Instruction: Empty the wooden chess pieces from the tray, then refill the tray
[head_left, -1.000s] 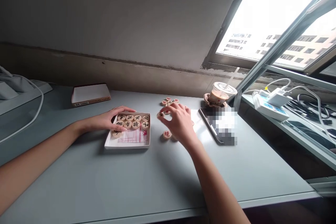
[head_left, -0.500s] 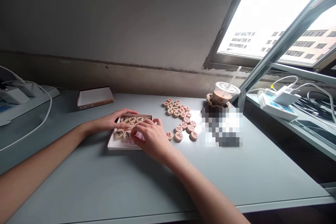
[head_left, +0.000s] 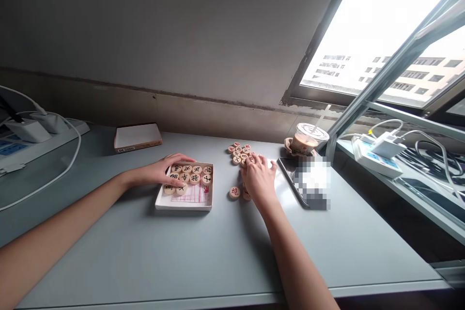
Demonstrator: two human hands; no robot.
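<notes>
A shallow white box [head_left: 184, 207] holds several round wooden Chinese chess pieces [head_left: 184, 177] with black characters, in rows at its far side. Printed paper [head_left: 198, 195] shows on its floor. My left hand [head_left: 160, 172] grips the box's far left corner, fingers along the far rim and thumb over the pieces. To the right lie loose chess pieces with red characters [head_left: 237, 160]. My right hand [head_left: 258, 179] covers part of that group, palm down with fingers spread; pieces beneath it are partly hidden. One red piece [head_left: 234, 193] lies just left of this hand.
A box lid [head_left: 138, 137] lies at the back left. At right are a phone [head_left: 292, 181], partly pixelated, and a lidded drink cup with a straw [head_left: 307, 140] in a carrier. Power strips with cables stand at far left [head_left: 36, 135] and far right [head_left: 378, 155].
My right hand has left the box and moved right onto the red pieces. My left hand stays at the box. The view has shifted slightly.
</notes>
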